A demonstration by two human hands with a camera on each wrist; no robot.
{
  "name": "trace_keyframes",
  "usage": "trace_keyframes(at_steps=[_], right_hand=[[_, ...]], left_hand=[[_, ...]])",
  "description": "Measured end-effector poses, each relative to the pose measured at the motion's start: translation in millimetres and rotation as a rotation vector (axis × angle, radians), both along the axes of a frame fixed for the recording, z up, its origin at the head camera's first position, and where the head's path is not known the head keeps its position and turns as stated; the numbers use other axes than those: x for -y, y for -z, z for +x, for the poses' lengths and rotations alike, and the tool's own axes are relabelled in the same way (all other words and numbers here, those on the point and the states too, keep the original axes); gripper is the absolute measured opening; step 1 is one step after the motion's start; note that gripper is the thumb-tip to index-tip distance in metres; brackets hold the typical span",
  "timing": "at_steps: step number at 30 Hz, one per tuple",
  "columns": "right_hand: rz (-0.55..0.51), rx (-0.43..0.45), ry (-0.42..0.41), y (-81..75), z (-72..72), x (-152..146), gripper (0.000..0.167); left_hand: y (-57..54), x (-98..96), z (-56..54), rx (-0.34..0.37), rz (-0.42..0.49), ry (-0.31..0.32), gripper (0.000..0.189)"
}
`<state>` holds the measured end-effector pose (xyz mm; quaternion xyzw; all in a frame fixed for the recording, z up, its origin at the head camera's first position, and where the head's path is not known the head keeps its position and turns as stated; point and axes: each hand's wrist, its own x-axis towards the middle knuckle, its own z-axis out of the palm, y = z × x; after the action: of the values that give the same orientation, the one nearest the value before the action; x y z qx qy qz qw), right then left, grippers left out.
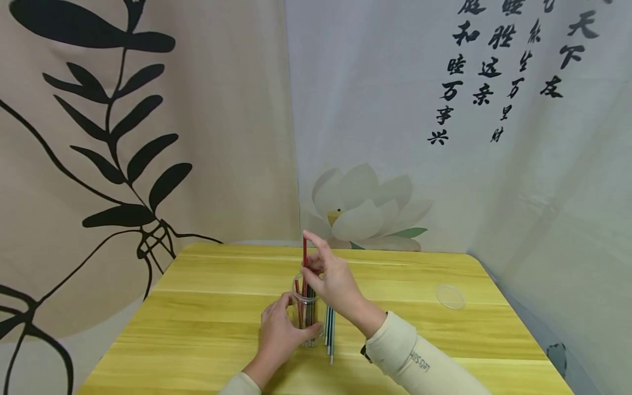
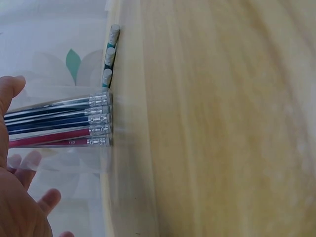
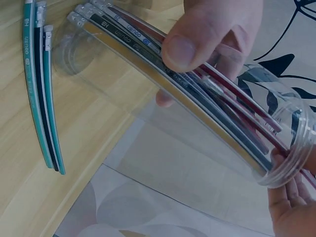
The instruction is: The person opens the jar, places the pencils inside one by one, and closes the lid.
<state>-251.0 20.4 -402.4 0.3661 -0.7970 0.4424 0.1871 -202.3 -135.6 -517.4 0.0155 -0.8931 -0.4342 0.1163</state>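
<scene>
A clear plastic jar (image 3: 123, 106) stands upright on the table with several pencils inside, their eraser ends down. My left hand (image 1: 281, 332) grips the jar around its side, thumb (image 3: 182, 49) across the front in the right wrist view. Above the mouth, a red pencil (image 1: 305, 249) stands partly out of the jar. My right hand (image 1: 336, 282) holds that pencil, index fingertip at its top and thumb lower down near the rim. Dark pencils (image 2: 59, 120) and red ones (image 2: 54, 137) show through the wall in the left wrist view.
Three loose pencils (image 3: 42, 89), green and dark, lie side by side on the table beside the jar. A clear round lid (image 1: 450, 297) lies farther right on the wooden table (image 1: 197, 329). Printed cloth (image 1: 237, 120) hangs behind the table.
</scene>
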Motion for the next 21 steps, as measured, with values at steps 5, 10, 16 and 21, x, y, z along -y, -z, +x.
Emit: trace_keyframes(at_steps=[5, 10, 16, 21], right_hand=[[0.056, -0.08, 0.022, 4.9, -1.5, -0.8, 0.059], [0.095, -0.109, 0.077, 10.9, -0.9, -1.8, 0.035], [0.188, -0.155, 0.147, 9.3, -1.7, -2.8, 0.011], [0.327, -0.08, 0.156, 0.4, 1.9, -3.4, 0.012]], left_hand=[[1.0, 0.2, 0.2, -0.017, -0.003, 0.008, 0.072], [0.8, -0.7, -0.6, -0.018, 0.008, 0.0, 0.071], [0.7, -1.6, -1.4, -0.023, 0.007, 0.003, 0.072], [1.2, -1.8, -1.2, -0.012, 0.003, 0.0, 0.07]])
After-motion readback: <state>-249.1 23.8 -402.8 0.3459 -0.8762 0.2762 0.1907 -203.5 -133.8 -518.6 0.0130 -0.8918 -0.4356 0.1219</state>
